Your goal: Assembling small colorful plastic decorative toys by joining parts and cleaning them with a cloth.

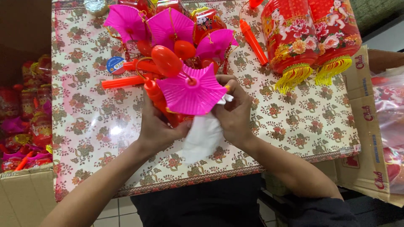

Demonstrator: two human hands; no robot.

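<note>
Bearing, on a table [97, 126] under floral oilcloth: pink paper lanterns [168, 25] lying heaped, orange sticks [252, 41] resting beside, two red tasselled lanterns [311, 38] sitting at right.

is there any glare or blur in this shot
Head view: a bright glare patch on the glossy floral tablecloth left of the left hand; the white cloth at the right hand looks washed out; the hands look sharp.

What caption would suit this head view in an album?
Two hands, left and right, hold a pink lantern and white cloth over a floral table.
</note>
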